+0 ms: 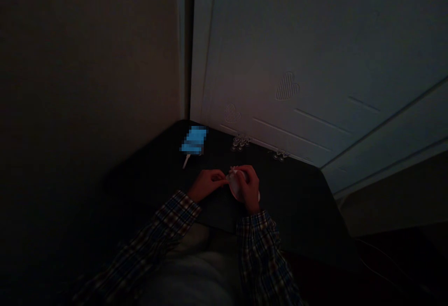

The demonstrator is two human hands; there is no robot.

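The light is very dim. A pale, rounded object (235,185) with a pinkish edge is held over the dark table, and its exact kind cannot be made out. My right hand (249,184) is closed around its upper right side, with the thumb and fingers bent over it. At the object's left edge, my left hand (210,183) is closed in a pinch. Whether those fingertips grip the edge itself or some small piece there is too dark to tell. Part of the object is hidden behind my right hand.
On the dark table (294,203), a blue-lit, pixelated screen (194,140) with a white cable (186,161) lies back left. Two clusters of small shiny round pieces, a left cluster (240,142) and a right cluster (279,155), sit beside a white panel (252,63) with embossed hearts.
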